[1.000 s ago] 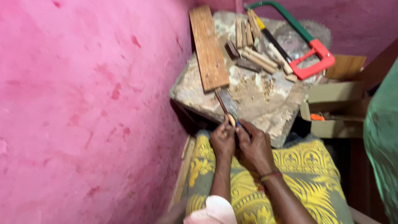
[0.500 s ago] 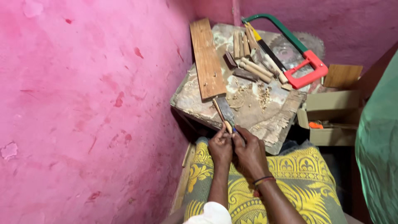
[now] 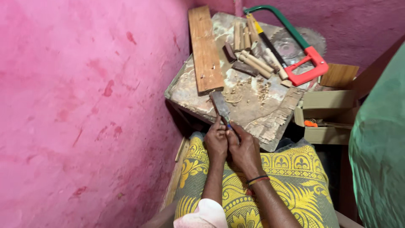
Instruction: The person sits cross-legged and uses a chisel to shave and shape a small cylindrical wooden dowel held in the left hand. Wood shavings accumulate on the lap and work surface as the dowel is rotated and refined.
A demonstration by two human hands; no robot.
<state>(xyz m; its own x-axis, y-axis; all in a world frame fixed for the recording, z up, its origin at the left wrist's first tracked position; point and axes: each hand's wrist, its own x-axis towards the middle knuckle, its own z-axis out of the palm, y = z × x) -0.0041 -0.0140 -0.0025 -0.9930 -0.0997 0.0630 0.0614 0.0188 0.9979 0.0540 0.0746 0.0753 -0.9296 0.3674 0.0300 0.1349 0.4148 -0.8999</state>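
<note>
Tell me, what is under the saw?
A round saw blade and wooden sticks lie under the saw, on the board. What the blade covers cannot be seen.

view: single head-worn camera, no second view to share with
direction: looks steeply down and forward over the person's lap
near: both hands low at centre, close
far: worn wooden work board [image 3: 253, 97] beyond, pink painted wall [image 3: 84, 105] filling left

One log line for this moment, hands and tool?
left hand + right hand: grip flat blade tool | worn board: hacksaw, plank
</note>
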